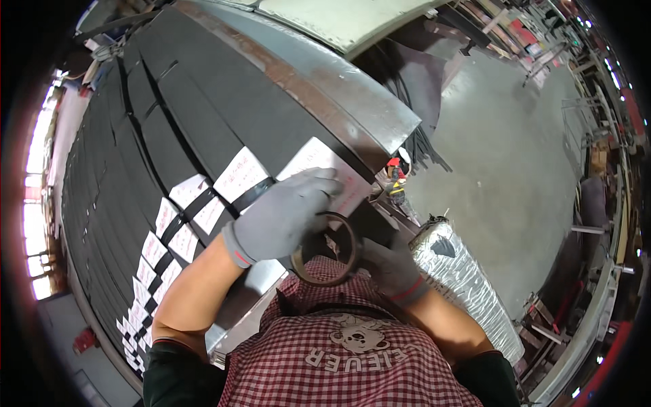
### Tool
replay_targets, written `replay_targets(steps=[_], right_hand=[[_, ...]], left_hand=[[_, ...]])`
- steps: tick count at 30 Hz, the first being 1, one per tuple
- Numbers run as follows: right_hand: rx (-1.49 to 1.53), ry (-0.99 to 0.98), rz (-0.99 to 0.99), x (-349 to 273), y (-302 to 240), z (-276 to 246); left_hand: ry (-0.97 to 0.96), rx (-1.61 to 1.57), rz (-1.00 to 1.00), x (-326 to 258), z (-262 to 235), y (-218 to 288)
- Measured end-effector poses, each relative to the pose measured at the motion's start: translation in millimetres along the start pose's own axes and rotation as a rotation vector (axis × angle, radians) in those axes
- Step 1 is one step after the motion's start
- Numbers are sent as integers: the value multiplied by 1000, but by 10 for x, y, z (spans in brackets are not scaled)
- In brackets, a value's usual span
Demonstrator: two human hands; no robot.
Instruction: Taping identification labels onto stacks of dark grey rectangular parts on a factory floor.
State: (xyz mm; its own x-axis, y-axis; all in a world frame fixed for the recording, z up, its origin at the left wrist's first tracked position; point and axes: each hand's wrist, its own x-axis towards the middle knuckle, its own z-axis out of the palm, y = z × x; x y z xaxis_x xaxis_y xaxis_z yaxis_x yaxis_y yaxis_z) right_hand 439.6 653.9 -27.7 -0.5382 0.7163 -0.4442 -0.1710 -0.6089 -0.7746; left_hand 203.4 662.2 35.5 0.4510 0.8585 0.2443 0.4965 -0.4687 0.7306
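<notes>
My left hand (288, 210), in a grey glove, lies over a white label sheet (312, 157) at the near end of a dark grey slab (271, 112). Its fingers rest bent on the sheet, with the thumb apart and close to a roll of tape (300, 268). That brown-rimmed ring is tilted toward me, and my gloved right hand (397, 268) grips its right side. Much of the right hand's fingers is in shadow. Black bands (252, 197) run across neighbouring slabs and over their white labels (241, 175).
A long metal beam (380, 112) borders the slabs on the far right. A silver-wrapped bundle (468, 285) lies right of my right arm. Beyond the beam's end are a red-and-yellow item (397, 173) and thin dark strips (424, 149). Grey floor (495, 169) stretches right.
</notes>
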Motion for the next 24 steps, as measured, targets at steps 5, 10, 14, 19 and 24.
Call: replay_targets(steps=[5, 10, 14, 19, 24], right_hand=[[-101, -26, 16, -781, -142, -420], [-448, -23, -104, -1409, -286, -863], [-629, 198, -102, -1396, -792, -1086], [-988, -21, -229, -759, -1017, -883], [-824, -100, -300, -611, -812, -887]], left_hand=[[-115, 243, 70, 9, 683, 564], [34, 72, 22, -43, 1355, 886], [27, 94, 19, -43, 1438, 880], [91, 138, 49, -36, 1384, 982], [251, 43, 123, -178, 1296, 1038]])
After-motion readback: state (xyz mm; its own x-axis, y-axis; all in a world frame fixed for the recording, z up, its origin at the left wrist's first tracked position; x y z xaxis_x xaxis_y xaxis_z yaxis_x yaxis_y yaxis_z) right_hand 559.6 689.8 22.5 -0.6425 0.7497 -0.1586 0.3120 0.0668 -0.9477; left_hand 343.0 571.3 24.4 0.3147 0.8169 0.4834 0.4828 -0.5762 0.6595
